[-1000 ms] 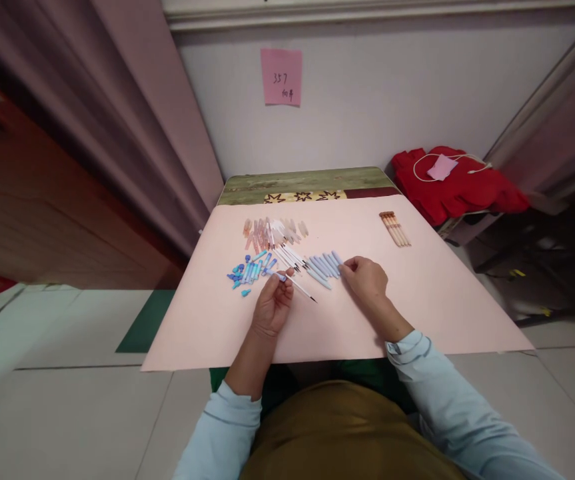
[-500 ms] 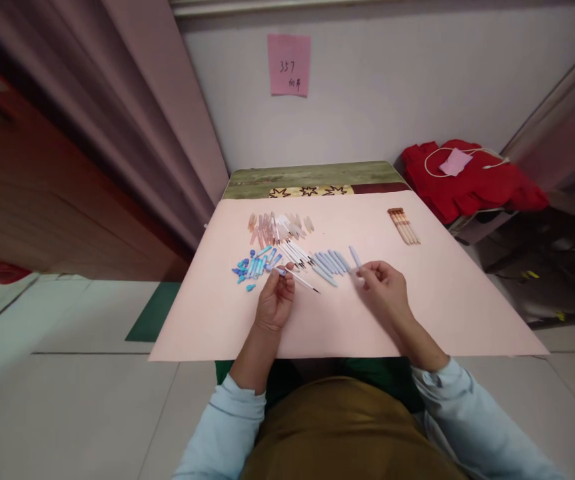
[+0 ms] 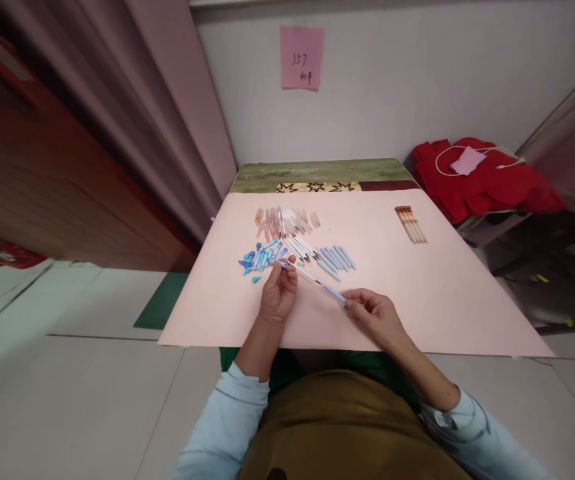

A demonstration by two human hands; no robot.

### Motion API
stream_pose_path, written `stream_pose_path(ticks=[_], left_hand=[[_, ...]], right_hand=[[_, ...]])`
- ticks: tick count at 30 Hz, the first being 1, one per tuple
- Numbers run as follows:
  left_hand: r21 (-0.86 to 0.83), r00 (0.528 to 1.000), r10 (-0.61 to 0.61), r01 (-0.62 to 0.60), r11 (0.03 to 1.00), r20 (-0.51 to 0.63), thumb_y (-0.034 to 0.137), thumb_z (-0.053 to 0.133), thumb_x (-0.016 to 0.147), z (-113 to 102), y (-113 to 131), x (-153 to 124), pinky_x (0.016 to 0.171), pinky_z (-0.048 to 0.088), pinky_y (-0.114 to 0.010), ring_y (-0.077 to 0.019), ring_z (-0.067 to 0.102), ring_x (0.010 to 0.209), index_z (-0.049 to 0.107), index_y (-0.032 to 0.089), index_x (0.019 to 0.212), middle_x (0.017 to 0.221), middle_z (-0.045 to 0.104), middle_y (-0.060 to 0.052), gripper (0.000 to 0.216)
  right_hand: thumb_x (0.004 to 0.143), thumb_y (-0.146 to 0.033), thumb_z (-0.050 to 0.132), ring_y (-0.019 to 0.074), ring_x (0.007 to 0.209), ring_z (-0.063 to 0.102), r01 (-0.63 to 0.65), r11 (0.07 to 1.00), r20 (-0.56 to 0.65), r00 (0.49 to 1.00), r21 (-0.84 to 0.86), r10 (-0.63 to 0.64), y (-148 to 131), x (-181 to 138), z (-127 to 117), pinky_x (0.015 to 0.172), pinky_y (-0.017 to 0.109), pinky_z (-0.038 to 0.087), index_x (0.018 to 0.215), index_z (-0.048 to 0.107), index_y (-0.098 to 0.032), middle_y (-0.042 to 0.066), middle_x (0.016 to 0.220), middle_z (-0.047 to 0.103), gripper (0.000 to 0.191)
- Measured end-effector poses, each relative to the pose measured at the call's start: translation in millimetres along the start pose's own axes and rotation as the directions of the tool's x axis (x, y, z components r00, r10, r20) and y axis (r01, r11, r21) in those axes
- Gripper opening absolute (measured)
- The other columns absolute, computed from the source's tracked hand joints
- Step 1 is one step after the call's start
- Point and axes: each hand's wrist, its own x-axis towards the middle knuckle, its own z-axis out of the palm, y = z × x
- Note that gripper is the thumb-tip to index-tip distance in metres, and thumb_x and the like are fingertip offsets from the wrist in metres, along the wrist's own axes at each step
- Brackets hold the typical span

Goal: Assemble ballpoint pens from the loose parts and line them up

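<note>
**Now a pale blue tube (image 3: 336, 294) lines up with a white stick (image 3: 305, 272)**

Both lie near the centre of the frame, just below the spread of loose parts. The left hand (image 3: 279, 293) pinches the stick at its far end, together with a small blue piece (image 3: 282, 264); the right hand (image 3: 374, 317) has the tube between thumb and fingers. A second ago that hand was at the right end of the row of pale blue tubes (image 3: 340, 257); since then it has lifted one away and brought it down to the stick's dark tip. So the work seems to have gone from picking a part to joining it, although I cannot tell whether the tip is inside the tube or only near it.

To the left of that row are more white sticks (image 3: 301, 247) and a heap of blue caps and tubes (image 3: 260, 259). Brownish pieces (image 3: 270, 223) lie above them, and a bundle of pens (image 3: 412, 225) sits right of centre.
</note>
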Motion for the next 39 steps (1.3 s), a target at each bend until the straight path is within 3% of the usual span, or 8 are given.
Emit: stream_pose_path(ticks=[21,33,39], left_hand=[[0.033,1.000,-0.011,0.010,0.999,0.002,0.017,0.044,0.096,1,0,-1,0.063,0.053,-0.013,-0.0048,0.061,0.068,0.064,0.009,0.085,0.097,0.068,-0.011,0.025],[0.018,1.000,-0.017,0.017,1.000,0.012,0.018,0.045,0.096,0,-1,-1,0.061,0.054,-0.014,-0.0051,0.061,0.068,0.064,0.009,0.087,0.093,0.067,-0.010,0.023],[0.009,1.000,-0.025,0.025,1.000,0.011,0.017,0.044,0.096,1,0,0,0.061,0.053,-0.014,-0.0050,0.061,0.067,0.063,0.009,0.086,0.092,0.067,-0.010,0.024]], right_hand=[[0.076,-0.043,0.065,0.0143,0.063,0.056,-0.009,0.999,0.011,1.000,0.041,0.008,-2,-1,3,0.058,0.025,0.042,0.095,0.071,-0.016,0.003,0.073,0.067,0.034],[0.066,-0.047,0.078,0.0126,0.064,0.055,-0.064,0.965,0.060,0.997,0.254,0.050,-5,6,12,0.061,0.025,0.045,0.098,0.068,-0.017,0.002,0.074,0.063,0.045],[0.064,-0.043,0.082,0.0123,0.069,0.056,-0.049,0.963,0.089,0.996,0.263,0.027,-4,6,11,0.065,0.025,0.046,0.096,0.069,-0.017,0.003,0.079,0.064,0.043]])
